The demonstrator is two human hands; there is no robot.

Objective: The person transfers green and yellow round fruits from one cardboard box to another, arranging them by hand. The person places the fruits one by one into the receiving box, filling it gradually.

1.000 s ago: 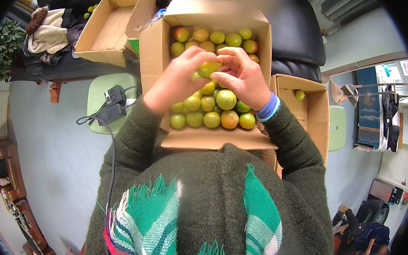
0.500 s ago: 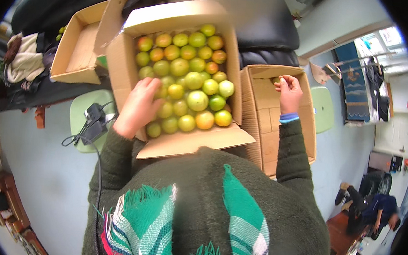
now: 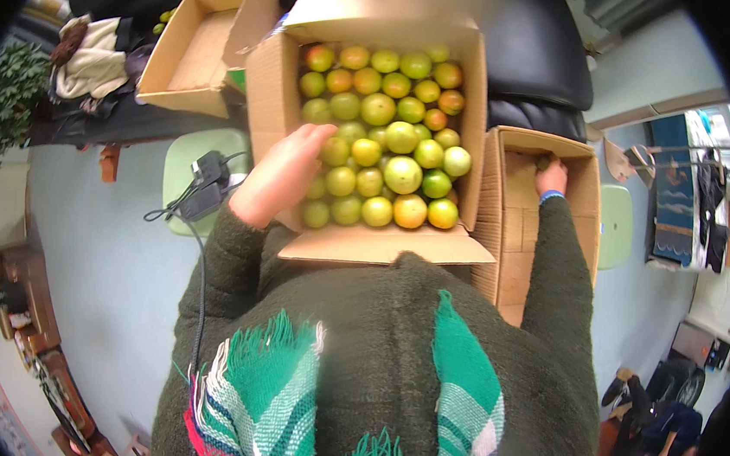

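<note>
A cardboard box (image 3: 277, 103) before me is filled with rows of round green and orange-tinged tomatoes (image 3: 403, 175). Over its left wall reaches my left hand (image 3: 285, 173), open, the fingers stretched out against the nearest tomatoes and holding none. My right hand (image 3: 554, 179) is down inside a narrower cardboard box (image 3: 514, 258) on the right. Its fingers are closed on a small dark-green tomato (image 3: 543, 163) near that box's far end, mostly hidden by the hand. A loose flap (image 3: 389, 246) of the full box folds out toward me.
Another open cardboard box (image 3: 191, 48) stands at the far left, beside piled clothes (image 3: 93, 57). A black sofa (image 3: 537, 48) lies behind. Green stools (image 3: 202, 157) show below the boxes, one bearing a black adapter with a cable (image 3: 203, 188). Someone sits at the lower right (image 3: 669, 428).
My right hand has gone down and farther into the right-hand box, onto the small tomato. My left hand stays by the full box's left wall. The whole view has shifted, moving the boxes rightward.
</note>
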